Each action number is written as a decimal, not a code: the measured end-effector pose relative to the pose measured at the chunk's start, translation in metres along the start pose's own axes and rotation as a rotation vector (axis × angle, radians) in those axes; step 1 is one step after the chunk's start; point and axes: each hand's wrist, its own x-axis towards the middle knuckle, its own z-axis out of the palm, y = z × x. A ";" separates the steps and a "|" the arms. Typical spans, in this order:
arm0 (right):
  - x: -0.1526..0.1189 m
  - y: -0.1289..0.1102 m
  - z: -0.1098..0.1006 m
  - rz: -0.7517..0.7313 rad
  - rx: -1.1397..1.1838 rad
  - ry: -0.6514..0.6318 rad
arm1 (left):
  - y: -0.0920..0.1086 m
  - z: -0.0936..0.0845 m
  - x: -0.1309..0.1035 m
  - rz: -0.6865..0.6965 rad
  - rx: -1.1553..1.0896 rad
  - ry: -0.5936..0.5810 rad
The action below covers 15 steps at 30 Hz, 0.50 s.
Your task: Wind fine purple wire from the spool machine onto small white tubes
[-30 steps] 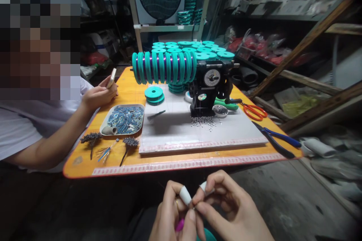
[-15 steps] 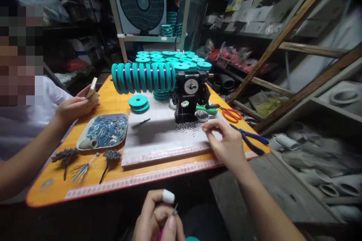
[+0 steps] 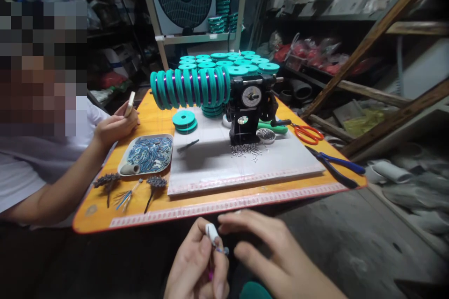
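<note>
Below the table's front edge, my left hand [image 3: 198, 261] is closed, with a white wrap [image 3: 211, 232] on one finger. Between its fingertips is a small blue-grey piece [image 3: 226, 251], too small to name; a bit of magenta [image 3: 211, 274] shows beneath. My right hand [image 3: 273, 247] is just right of it, thumb and fingers apart, with nothing visible between them. A teal disc-shaped thing [image 3: 255, 291] shows partly below my hands. On the white board [image 3: 206, 173] lie loose small silvery beads [image 3: 245, 150], beside a small dish of them [image 3: 265, 135].
A black winding machine [image 3: 247, 112] carries a row of teal spools [image 3: 191, 86]. Pliers [image 3: 338, 166] and orange-handled scissors [image 3: 308, 134] lie on the right. A tray of blue pieces [image 3: 121, 168] sits left, near another person's hand [image 3: 117, 124] holding a phone [image 3: 129, 104].
My right hand has come down from beside the beads to my left hand, its fingers spreading. My left hand has turned slightly. The view has shifted, moving the table rightward in the picture.
</note>
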 end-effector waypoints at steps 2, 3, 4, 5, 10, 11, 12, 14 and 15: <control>-0.016 -0.008 0.019 0.055 0.203 -0.099 | -0.002 0.002 0.001 0.024 0.031 -0.024; -0.022 -0.008 0.027 0.094 0.266 -0.096 | -0.004 0.003 0.001 0.041 0.055 -0.019; -0.026 -0.008 0.033 0.129 0.293 -0.072 | -0.005 0.005 0.001 0.059 0.081 0.000; -0.029 -0.006 0.037 0.168 0.287 -0.044 | -0.007 0.006 0.000 0.077 0.108 0.030; -0.037 -0.001 0.041 0.231 0.102 0.005 | -0.013 0.010 -0.003 0.111 0.230 0.149; -0.038 -0.002 0.041 0.231 0.092 0.007 | -0.013 0.010 -0.004 0.108 0.242 0.156; -0.038 -0.003 0.040 0.230 0.086 0.012 | -0.014 0.011 -0.004 0.108 0.249 0.159; -0.039 -0.004 0.039 0.231 0.076 0.030 | -0.015 0.012 -0.005 0.111 0.250 0.158; -0.039 -0.005 0.038 0.229 0.071 0.041 | -0.015 0.013 -0.005 0.113 0.246 0.155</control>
